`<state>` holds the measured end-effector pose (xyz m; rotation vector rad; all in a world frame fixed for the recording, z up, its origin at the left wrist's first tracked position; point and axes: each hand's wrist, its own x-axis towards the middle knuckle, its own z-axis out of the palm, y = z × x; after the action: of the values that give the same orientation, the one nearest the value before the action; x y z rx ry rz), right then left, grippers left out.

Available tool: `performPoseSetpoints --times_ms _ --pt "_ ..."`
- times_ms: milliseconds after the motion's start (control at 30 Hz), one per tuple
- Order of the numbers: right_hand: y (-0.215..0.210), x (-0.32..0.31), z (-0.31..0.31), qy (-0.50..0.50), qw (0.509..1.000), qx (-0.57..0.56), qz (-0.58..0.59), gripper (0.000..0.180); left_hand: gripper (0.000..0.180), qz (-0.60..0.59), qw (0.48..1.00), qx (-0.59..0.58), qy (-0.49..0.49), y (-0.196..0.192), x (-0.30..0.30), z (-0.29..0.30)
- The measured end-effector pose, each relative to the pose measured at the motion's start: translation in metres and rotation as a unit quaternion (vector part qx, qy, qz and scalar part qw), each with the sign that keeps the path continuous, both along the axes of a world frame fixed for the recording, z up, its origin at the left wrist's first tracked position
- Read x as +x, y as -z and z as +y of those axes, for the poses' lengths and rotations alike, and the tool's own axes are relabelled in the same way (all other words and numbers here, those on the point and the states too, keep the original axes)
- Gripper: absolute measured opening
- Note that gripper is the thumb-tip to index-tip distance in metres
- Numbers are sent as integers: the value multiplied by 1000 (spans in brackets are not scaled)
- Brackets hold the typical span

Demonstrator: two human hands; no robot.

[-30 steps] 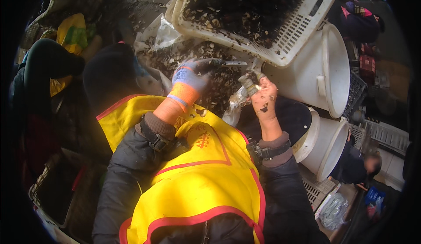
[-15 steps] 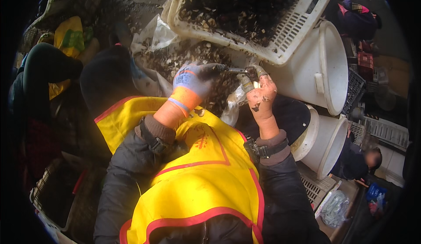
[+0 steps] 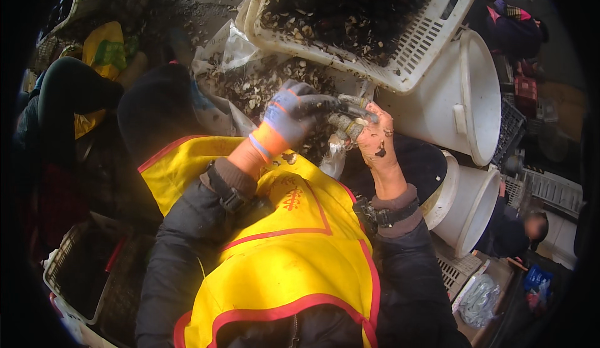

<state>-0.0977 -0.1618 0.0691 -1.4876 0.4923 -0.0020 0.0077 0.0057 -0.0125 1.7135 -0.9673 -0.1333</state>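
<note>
My left hand (image 3: 292,112), in a grey-blue glove with dark fingers and an orange cuff, is closed on the slim metal tool seen half a second ago; its fingers now hide most of it. They reach across to my right hand (image 3: 374,132). That hand wears a soiled pinkish-orange glove with grey wrappings on its fingers. Its fingers are curled around something small and dark that I cannot make out. Below both hands, a white plastic bag (image 3: 234,51) holds a heap of pale and dark shell pieces (image 3: 275,82).
Beyond my hands sits a white slotted crate (image 3: 431,32) filled with a dark, shell-strewn mass. White buckets (image 3: 478,98) lie tilted at the right. A dark-clad knee (image 3: 78,92) and a yellow bag (image 3: 103,48) are at the left. Another person (image 3: 509,226) is at the far right.
My left hand has shifted right and its fingers now overlap my right hand's fingers. The metal tool, visible between the hands before, is mostly covered.
</note>
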Motion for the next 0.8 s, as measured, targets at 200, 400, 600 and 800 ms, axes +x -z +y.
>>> performPoseSetpoints --times_ms 200,400,600,800 --pt "-13 4 1 -15 999 -33 -8 32 32 62 997 -33 -33 -5 12 3" --pt "-11 1 6 -16 998 -35 -44 32 28 283 946 33 -156 6 20 4" --pt "10 2 -2 152 934 322 -27 23 35 -51 993 6 -105 -9 -5 -2" --pt "33 -4 10 250 900 357 -15 26 35 167 966 -6 -196 -5 2 -2"
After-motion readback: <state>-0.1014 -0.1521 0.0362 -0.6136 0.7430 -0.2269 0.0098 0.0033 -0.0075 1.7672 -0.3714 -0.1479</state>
